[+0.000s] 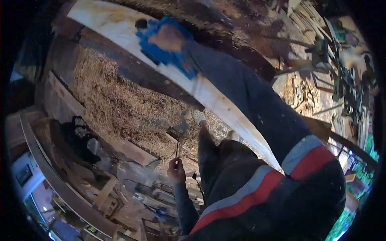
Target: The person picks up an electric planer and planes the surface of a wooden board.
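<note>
My right hand [168, 38] is closed on a blue power tool [155, 44], which looks like an electric planer. The tool rests on a long pale wooden board [217, 96] that runs diagonally from the upper left to the lower right. Motion blurs the tool and the hand somewhat. Lower down, away from the board, my left hand [177, 170] is closed around a thin dark stick-like item [177, 148] that points upward; its exact kind is unclear.
Wood shavings [120, 96] cover the ground below the board, near my shoe [199, 117]. Wood scraps [301, 96] and stacked strips [307, 20] lie at the right. A long curved plank [52, 176] and a dark heap [78, 136] are at the lower left.
</note>
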Demonstrator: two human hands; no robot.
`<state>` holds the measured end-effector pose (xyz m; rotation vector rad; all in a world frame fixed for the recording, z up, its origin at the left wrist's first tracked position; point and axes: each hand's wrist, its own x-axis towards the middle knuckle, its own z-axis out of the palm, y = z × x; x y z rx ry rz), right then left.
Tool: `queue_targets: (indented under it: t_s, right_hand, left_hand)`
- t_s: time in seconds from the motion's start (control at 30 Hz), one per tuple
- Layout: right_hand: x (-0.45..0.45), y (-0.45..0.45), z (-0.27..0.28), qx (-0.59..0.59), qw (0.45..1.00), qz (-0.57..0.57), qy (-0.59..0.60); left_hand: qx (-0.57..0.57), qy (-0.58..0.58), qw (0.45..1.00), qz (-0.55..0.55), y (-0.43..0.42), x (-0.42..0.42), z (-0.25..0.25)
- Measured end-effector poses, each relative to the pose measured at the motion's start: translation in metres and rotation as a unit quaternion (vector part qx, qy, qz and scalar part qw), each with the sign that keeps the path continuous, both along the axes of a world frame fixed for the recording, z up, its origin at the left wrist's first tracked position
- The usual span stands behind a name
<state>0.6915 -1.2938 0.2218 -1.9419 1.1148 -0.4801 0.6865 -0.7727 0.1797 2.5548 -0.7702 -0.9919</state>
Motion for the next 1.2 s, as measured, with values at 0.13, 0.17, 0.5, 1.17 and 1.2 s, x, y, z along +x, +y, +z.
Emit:
queue_targets:
  t_s: [0.13,0.17,0.5,1.17,1.2]
  right_hand:
    - [0.106,-0.077,-0.016,0.134,0.985,0.016,-0.109]
    - [0.127,-0.091,-0.024,0.232,0.961,0.009,-0.151]
    - [-0.083,0.063,0.002,0.083,0.996,0.005,0.045]
    - [-0.723,0.578,0.064,0.205,0.927,-0.254,0.186]
    - [-0.733,0.587,0.064,0.208,0.919,-0.279,0.186]
  left_hand:
    - [-0.166,0.006,0.978,0.126,-0.002,-0.014,0.021]
    - [-0.184,0.027,0.966,0.181,0.000,-0.023,0.019]
    - [-0.002,0.173,0.978,-0.118,0.052,-0.043,-0.031]
    - [-0.411,0.291,0.651,-0.568,-0.076,-0.531,0.027]
    - [-0.407,0.292,0.649,-0.573,-0.069,-0.544,0.022]
